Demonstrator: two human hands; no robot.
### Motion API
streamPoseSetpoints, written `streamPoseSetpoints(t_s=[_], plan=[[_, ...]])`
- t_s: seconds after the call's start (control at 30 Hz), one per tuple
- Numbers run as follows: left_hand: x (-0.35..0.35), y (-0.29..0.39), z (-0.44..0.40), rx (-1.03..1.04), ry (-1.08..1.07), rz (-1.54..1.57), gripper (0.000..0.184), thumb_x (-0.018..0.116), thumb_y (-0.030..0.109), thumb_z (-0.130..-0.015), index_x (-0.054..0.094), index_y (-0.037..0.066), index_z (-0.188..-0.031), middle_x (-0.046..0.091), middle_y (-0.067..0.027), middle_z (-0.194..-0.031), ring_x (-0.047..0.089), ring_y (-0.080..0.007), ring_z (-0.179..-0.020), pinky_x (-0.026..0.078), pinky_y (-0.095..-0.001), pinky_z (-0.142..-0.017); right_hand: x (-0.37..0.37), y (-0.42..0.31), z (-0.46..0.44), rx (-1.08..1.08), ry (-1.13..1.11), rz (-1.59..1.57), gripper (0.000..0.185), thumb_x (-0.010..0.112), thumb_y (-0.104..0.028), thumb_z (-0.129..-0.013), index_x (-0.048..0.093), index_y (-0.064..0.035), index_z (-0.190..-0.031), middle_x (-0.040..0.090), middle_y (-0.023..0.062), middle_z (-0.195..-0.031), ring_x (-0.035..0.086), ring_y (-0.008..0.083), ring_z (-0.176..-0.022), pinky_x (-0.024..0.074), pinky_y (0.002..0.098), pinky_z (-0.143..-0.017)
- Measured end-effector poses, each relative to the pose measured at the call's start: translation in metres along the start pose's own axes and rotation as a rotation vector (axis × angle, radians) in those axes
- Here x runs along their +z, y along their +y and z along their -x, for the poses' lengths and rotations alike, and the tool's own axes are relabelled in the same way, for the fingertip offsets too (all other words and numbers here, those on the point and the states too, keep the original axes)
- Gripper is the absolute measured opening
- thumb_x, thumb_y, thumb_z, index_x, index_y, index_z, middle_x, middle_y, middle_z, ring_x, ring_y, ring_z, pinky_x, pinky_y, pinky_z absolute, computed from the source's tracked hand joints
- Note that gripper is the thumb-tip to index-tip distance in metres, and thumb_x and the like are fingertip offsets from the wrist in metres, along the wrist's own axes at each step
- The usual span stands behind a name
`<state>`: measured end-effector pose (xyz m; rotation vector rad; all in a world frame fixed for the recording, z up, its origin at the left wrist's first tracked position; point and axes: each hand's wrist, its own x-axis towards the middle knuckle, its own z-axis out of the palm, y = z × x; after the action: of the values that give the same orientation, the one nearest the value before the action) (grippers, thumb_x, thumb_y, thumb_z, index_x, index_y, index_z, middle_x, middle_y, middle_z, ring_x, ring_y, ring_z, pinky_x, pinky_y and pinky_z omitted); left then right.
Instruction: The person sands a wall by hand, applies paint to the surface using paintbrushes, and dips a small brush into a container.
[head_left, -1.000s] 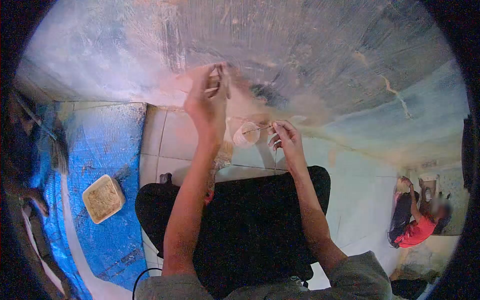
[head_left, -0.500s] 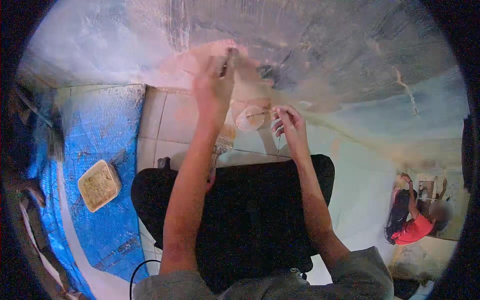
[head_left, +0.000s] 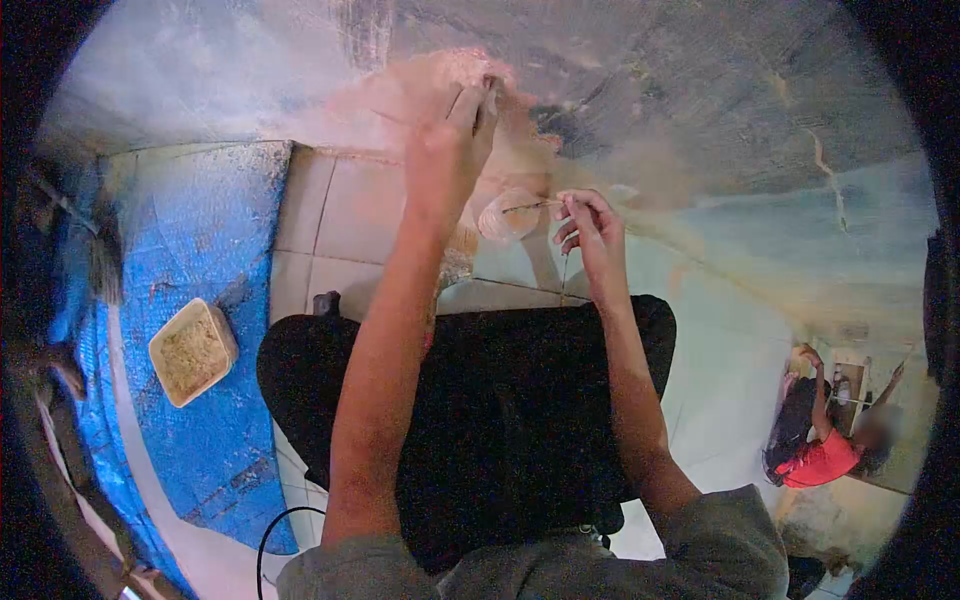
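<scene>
My left hand (head_left: 450, 145) reaches up to a pinkish patch (head_left: 410, 90) on the grey wall surface. Its fingers are pressed together at the patch, and whatever they hold is hidden. Lower and to the right, my right hand (head_left: 597, 235) is closed, pinching a thin stick-like tool (head_left: 535, 206). The dark tip of that tool lies over a round, pale cup (head_left: 503, 218); from this angle I cannot tell whether it dips inside. Another thin line hangs below my right fingers, too fine to identify.
A square tub (head_left: 192, 352) with pale, grainy contents sits on a blue tarp (head_left: 235, 450) at left. Light tiles (head_left: 345, 210) cover the floor by the wall. Dark cloth (head_left: 510, 430) covers my lap. Far right, a person in red (head_left: 820, 460) has raised arms.
My left hand has moved slightly up and right along the pinkish patch. My right hand stays by the cup with the thin tool. The person at right has moved their arms.
</scene>
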<state>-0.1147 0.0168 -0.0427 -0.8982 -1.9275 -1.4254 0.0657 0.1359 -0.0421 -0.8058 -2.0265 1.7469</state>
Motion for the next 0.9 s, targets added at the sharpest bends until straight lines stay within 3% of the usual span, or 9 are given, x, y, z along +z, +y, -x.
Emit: streamPoseSetpoints(t_s=[0.13,0.23,0.27,0.4,0.5,0.57,0.77,0.83,0.9], plan=[[-0.016,0.005,-0.016,-0.245,0.06,0.262,0.023,0.069,0.005,-0.08,0.063,0.003,-0.101,0.06,-0.0142,-0.079,0.06,-0.027,-0.067,0.049,-0.0354,-0.059,-0.002,0.001,0.0,-0.032,0.012,0.024,0.023,0.054,-0.026,-0.096,0.062,-0.0053,-0.102,0.059,0.002,-0.083,0.057,0.0087,-0.061,0.0427,0.0207,-0.051],[0.004,-0.002,0.01,0.04,-0.047,0.032,0.023,0.069,0.005,-0.08,0.063,0.002,-0.101,0.061,-0.0145,-0.078,0.059,-0.0261,-0.069,0.049,-0.0364,-0.06,0.0,-0.002,0.002,-0.058,0.016,0.026,0.023,0.054,-0.026,-0.097,0.063,-0.0051,-0.103,0.059,0.002,-0.083,0.057,0.0088,-0.06,0.0425,0.0208,-0.051],[0.009,0.003,0.012,0.03,-0.097,-0.035,0.018,0.068,0.007,-0.079,0.065,0.005,-0.096,0.064,-0.0153,-0.088,0.062,-0.0287,-0.075,0.05,-0.0388,-0.07,0.002,-0.003,0.002,-0.075,0.018,0.035,0.023,0.053,-0.025,-0.097,0.063,-0.005,-0.103,0.058,0.002,-0.083,0.056,0.0088,-0.06,0.0423,0.0208,-0.05],[-0.003,0.018,-0.003,-0.016,-0.102,0.008,0.016,0.067,0.009,-0.08,0.064,0.004,-0.095,0.064,-0.0146,-0.083,0.061,-0.0294,-0.074,0.05,-0.0389,-0.068,0.001,-0.004,0.003,-0.08,0.023,0.062,0.023,0.052,-0.025,-0.097,0.063,-0.0049,-0.103,0.058,0.0022,-0.083,0.056,0.0089,-0.059,0.0421,0.0209,-0.051],[-0.008,0.022,-0.011,-0.266,0.12,0.447,0.014,0.066,0.005,-0.082,0.064,0.003,-0.096,0.063,-0.0133,-0.08,0.061,-0.0239,-0.069,0.049,-0.0367,-0.058,0.002,-0.006,0.007,-0.138,0.028,0.032,0.022,0.053,-0.024,-0.098,0.063,-0.0052,-0.102,0.058,0.0023,-0.082,0.056,0.0084,-0.059,0.0418,0.0206,-0.05],[-0.005,0.004,-0.001,-0.262,-0.171,0.098,0.014,0.066,0.006,-0.081,0.065,0.004,-0.095,0.064,-0.0136,-0.084,0.062,-0.0266,-0.073,0.051,-0.0369,-0.063,0.003,-0.005,0.004,-0.15,0.02,0.077,0.021,0.053,-0.023,-0.097,0.063,-0.0049,-0.102,0.058,0.0023,-0.08,0.056,0.0078,-0.058,0.0415,0.0201,-0.05],[0.001,0.008,0.001,0.2,-0.006,-0.089,0.02,0.066,0.008,-0.081,0.065,0.005,-0.101,0.063,-0.0156,-0.089,0.063,-0.0319,-0.081,0.051,-0.0418,-0.071,0.008,-0.004,0.005,-0.104,0.021,0.077,0.021,0.053,-0.022,-0.097,0.063,-0.0044,-0.102,0.058,0.0021,-0.079,0.056,0.0073,-0.058,0.0414,0.0197,-0.05],[-0.015,0.022,-0.018,-0.249,-0.09,0.096,0.023,0.063,0.008,-0.08,0.063,0.003,-0.103,0.061,-0.0159,-0.087,0.06,-0.0339,-0.08,0.048,-0.0447,-0.07,0.005,-0.005,0.008,-0.113,0.039,0.07,0.021,0.053,-0.022,-0.097,0.063,-0.0045,-0.102,0.058,0.0021,-0.079,0.056,0.0072,-0.059,0.0415,0.0197,-0.05],[-0.004,0.005,-0.003,-0.165,-0.099,0.007,0.019,0.062,0.01,-0.083,0.065,0.004,-0.102,0.062,-0.0145,-0.083,0.06,-0.0343,-0.074,0.048,-0.045,-0.065,0.007,-0.007,0.006,-0.141,0.032,0.058,0.021,0.053,-0.022,-0.097,0.063,-0.0045,-0.102,0.058,0.0021,-0.079,0.056,0.0072,-0.059,0.0416,0.0198,-0.05]])
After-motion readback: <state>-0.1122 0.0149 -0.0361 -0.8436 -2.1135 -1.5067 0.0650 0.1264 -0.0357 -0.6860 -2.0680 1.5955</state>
